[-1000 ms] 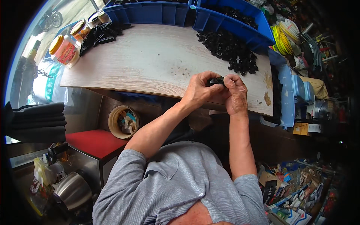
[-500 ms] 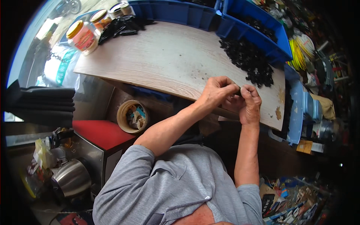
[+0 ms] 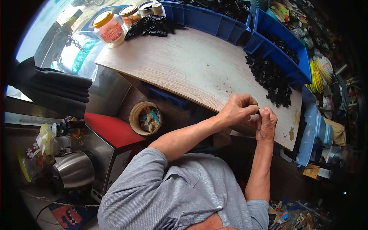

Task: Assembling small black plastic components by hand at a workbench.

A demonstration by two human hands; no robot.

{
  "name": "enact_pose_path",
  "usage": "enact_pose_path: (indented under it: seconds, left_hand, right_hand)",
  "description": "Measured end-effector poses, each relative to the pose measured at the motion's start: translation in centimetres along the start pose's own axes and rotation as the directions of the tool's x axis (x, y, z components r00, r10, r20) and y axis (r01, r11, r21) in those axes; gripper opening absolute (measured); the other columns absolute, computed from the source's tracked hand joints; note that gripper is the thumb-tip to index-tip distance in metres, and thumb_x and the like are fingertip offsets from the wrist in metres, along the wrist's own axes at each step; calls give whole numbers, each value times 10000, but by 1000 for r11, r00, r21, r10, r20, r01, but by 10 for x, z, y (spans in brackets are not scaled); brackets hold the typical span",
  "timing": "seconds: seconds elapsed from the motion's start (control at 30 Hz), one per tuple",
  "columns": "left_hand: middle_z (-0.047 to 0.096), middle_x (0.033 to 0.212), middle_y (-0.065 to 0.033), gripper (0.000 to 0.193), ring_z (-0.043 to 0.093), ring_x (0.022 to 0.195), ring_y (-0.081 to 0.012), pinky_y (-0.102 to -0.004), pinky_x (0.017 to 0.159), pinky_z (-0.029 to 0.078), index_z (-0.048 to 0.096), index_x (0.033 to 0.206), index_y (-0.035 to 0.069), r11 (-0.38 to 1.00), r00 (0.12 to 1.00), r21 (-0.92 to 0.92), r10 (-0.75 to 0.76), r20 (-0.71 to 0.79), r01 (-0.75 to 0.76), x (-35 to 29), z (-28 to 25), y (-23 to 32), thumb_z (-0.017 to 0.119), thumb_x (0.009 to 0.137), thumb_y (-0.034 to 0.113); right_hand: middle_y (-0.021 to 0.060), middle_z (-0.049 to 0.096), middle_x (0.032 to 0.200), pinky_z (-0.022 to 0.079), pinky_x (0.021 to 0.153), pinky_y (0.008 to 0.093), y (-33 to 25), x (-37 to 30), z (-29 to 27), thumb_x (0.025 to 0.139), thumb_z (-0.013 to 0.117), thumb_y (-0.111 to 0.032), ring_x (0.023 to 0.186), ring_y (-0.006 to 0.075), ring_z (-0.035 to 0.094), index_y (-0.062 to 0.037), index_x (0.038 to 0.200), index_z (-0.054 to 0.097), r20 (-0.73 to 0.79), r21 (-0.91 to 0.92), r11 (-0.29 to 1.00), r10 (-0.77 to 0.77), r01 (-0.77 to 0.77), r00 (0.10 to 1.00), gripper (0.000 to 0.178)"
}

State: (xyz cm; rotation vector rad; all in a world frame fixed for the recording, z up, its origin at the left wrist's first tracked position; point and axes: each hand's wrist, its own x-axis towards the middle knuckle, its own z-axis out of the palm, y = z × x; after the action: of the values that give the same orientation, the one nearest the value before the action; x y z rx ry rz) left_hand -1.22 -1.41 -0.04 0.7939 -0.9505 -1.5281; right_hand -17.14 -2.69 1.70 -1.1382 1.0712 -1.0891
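My left hand [image 3: 240, 110] and my right hand [image 3: 266, 124] meet fingertip to fingertip over the near right edge of the wooden table [image 3: 172, 65]. Both are closed in a pinch on one small black part [image 3: 258, 111], which the fingers mostly hide. Its exact kind is too small to make out. Beyond the right hand, a heap of small black parts [image 3: 270, 78] lies loose on the tabletop. At the table's far left is a second pile of longer, shiny black pieces [image 3: 153, 28].
Blue bins [image 3: 281, 50] with black parts line the back and right of the table. A yellow-lidded jar [image 3: 109, 30] stands at the far left corner. Below the near edge sits a round tub [image 3: 135, 123] of scraps, beside a red-topped cabinet [image 3: 111, 128] and steel kettle [image 3: 74, 170].
The view has turned, so the table and its things appear further right and lower. Both hands stay pinched together on the small black part, with little change in their fingers.
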Motion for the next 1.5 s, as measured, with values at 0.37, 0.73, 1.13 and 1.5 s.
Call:
enact_pose_path:
  seconds: [0.37,0.73,1.13,1.5]
  left_hand:
    - [660,1069,-133,413,599,981,-359,-452,865,490,636,1260,272,-180,603,810,759,-246,558,32,-271,121,626,892,459]
    - [686,950,-132,240,630,915,-350,-434,815,492,665,1021,139,-214,742,926,663,-96,311,23,-258,109,652,877,330]
    - [678,1047,-110,247,611,999,-321,-395,870,489,675,1082,64,-344,779,937,605,164,70,14,-210,94,672,886,215]
    - [681,997,-113,237,618,946,-307,-404,842,502,696,1032,66,308,862,888,480,165,-342,28,-23,2,717,817,164]
  right_hand:
    - [57,392,448,591,662,493,-44,31,-109,928,508,-515,495,256,556,-104,550,427,-496,212,976,148,-47,856,564]
    - [12,414,452,579,547,454,-19,39,-91,812,784,-238,408,207,525,-53,955,632,-469,42,986,161,-160,869,279]
    - [-7,526,580,485,394,264,-25,51,-40,829,755,-184,414,91,497,-110,1017,684,-389,-311,899,174,-307,905,214]
    - [34,604,669,410,359,249,-24,58,-32,850,715,-173,412,89,472,-95,1049,706,-387,-543,771,123,-334,914,214]
